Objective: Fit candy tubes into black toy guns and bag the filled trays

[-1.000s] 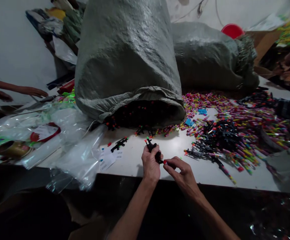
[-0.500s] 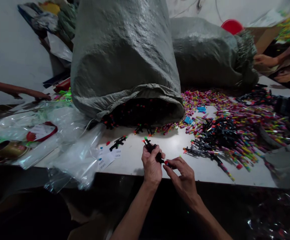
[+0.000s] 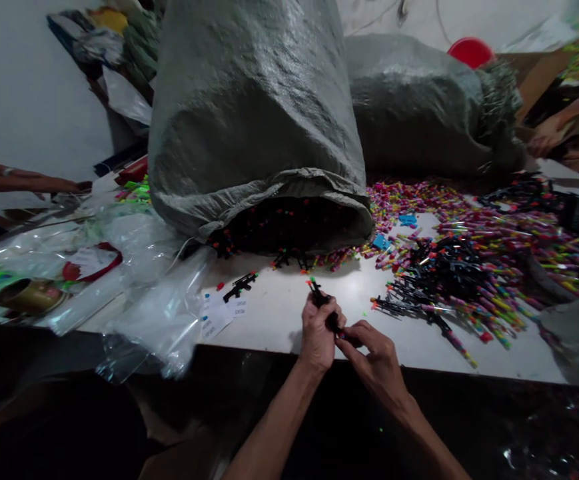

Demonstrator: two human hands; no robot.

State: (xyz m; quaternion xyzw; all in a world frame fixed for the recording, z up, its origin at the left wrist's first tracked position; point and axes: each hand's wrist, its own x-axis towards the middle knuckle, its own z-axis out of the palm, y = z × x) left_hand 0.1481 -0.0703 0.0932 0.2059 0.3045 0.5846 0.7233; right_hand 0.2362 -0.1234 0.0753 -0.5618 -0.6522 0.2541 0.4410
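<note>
A small black toy gun (image 3: 325, 305) with a coloured tip is held at lower centre of the frame, above the near edge of the white table (image 3: 279, 313); the left hand (image 3: 318, 331) is closed around its body, and the right hand (image 3: 372, 355) is pinched with its fingertips on the rear end of it. A second black toy gun (image 3: 240, 286) lies on paper slips to the left. Behind, a grey woven sack (image 3: 254, 127) lies open toward the hands, and a heap of black pieces (image 3: 444, 267) among coloured sticks (image 3: 494, 247) is spread at right
</note>
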